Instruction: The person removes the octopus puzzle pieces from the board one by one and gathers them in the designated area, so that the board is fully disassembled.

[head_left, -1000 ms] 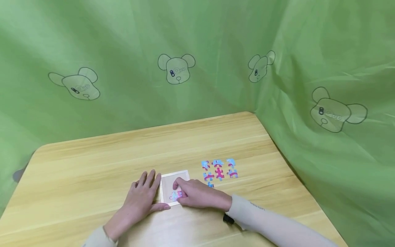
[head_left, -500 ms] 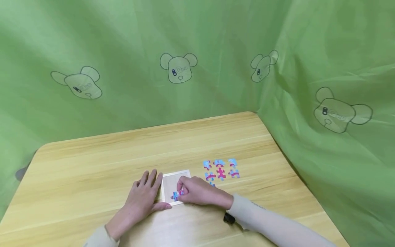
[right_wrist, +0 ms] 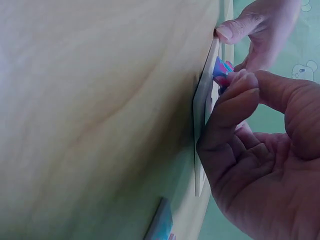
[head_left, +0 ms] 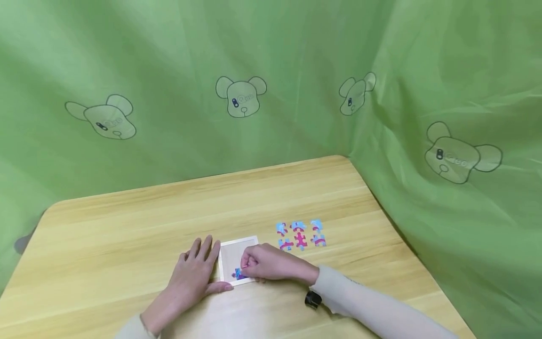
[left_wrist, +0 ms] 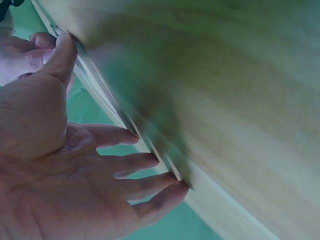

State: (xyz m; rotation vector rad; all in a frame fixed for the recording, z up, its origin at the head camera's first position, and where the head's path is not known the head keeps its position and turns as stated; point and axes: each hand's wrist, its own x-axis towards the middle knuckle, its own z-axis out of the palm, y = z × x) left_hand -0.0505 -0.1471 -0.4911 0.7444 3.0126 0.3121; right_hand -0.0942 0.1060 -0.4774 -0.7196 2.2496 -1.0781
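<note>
On the table, a small square tray (head_left: 230, 253) with a pale wooden rim lies between the hands. My left hand (head_left: 190, 273) rests against its left side, fingers extended and thumb at the near corner. In the left wrist view, the left fingertips (left_wrist: 159, 159) touch the edge of the tray. My right hand (head_left: 273, 263) is over the tray's near right part, thumb and index finger pinching a colourful jigsaw piece (right_wrist: 218, 70), mostly hidden by the fingers. Blue and purple puzzle colours (head_left: 238, 274) show inside the tray, beside the right fingertips.
Several loose blue and pink jigsaw pieces (head_left: 300, 239) lie in rows to the right of the tray. The right wrist view shows one piece (right_wrist: 162, 222) flat on the table. Green curtains (head_left: 288, 103) hang behind and along the right edge of the wooden table (head_left: 139, 226).
The right fingers have shifted slightly over the near part of the tray. A loose piece near the right wrist, partly visible before, is out of sight. The left hand stays in place.
</note>
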